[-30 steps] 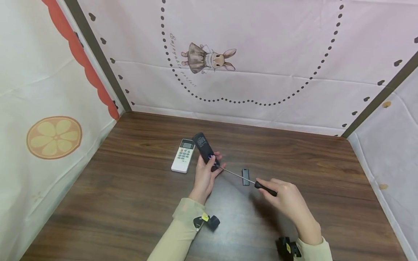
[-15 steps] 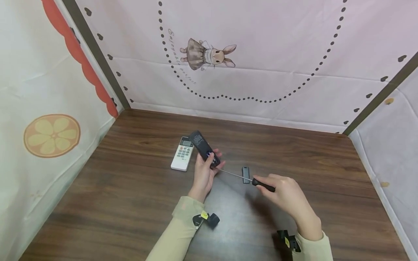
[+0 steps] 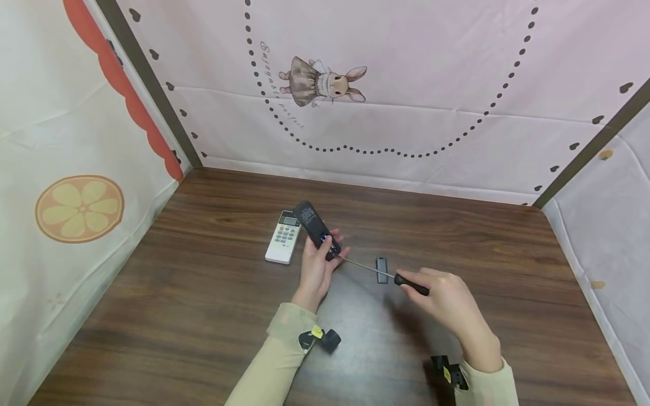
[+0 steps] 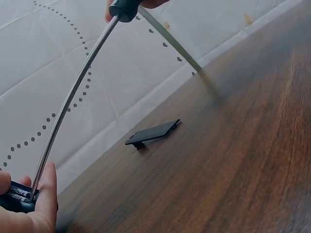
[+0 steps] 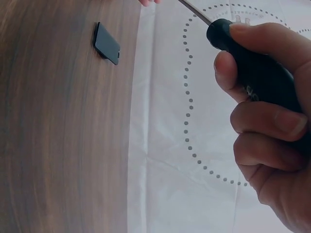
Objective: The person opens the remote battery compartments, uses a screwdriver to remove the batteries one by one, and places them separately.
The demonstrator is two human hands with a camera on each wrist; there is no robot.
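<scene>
My left hand (image 3: 313,273) holds a black remote control (image 3: 310,217) with its back turned up and its battery compartment uncovered. Batteries (image 4: 19,191) show inside that compartment in the left wrist view. Curled round the black handle of a screwdriver (image 3: 412,285) is my right hand (image 3: 449,299). The long metal shaft (image 4: 73,94) reaches across to the remote, its tip at the end of the batteries. A small dark battery cover (image 3: 382,271) lies on the table beneath the shaft in the head view.
A white remote control (image 3: 282,239) with a small screen lies on the wooden table (image 3: 203,293), left of the black one. Printed cloth walls (image 3: 431,73) enclose the table at the back and both sides.
The screwdriver shifts slightly; its tip, lower at the remote's near end half a second ago, is back at the battery compartment. Both hands keep their holds.
</scene>
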